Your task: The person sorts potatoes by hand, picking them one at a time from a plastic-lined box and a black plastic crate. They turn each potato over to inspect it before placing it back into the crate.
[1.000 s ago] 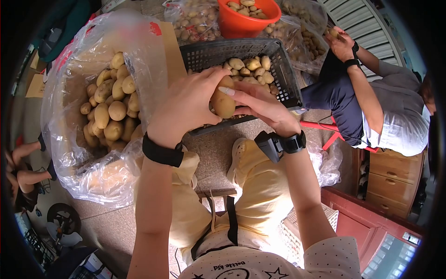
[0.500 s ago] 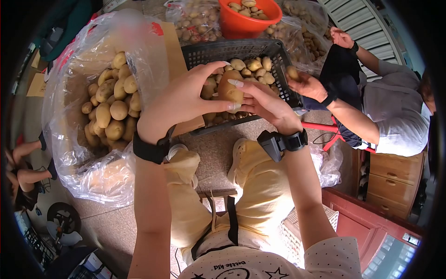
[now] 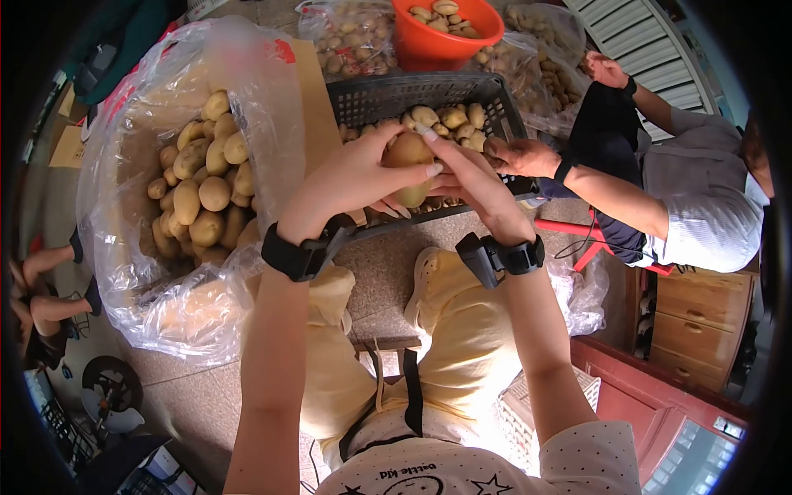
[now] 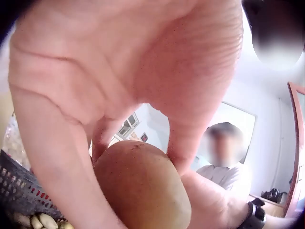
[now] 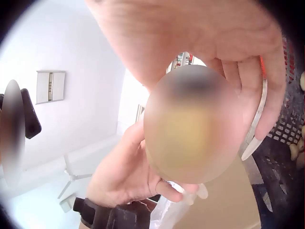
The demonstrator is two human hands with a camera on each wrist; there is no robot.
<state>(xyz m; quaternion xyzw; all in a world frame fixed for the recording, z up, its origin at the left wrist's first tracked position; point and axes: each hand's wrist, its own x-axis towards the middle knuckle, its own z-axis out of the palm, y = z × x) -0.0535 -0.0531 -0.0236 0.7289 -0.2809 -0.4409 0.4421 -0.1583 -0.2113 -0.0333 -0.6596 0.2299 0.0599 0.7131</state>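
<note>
In the head view, both hands hold one large potato above the near side of a black crate. My left hand curves round it from the left, and my right hand grips from the right. The left wrist view has the potato between the thumb and fingers of the left hand. Fingers of the right hand bend round a blurred potato in the right wrist view, with the left hand against its other side.
A plastic-lined box of potatoes stands at left. Behind the crate are an orange bucket and bagged potatoes. At right sits another person, one hand at the crate's right edge. Cardboard lies between box and crate.
My left hand, its thumb and fingers spread half a second ago, has closed in round the potato. The other person's near hand has come down and left to the crate's edge.
</note>
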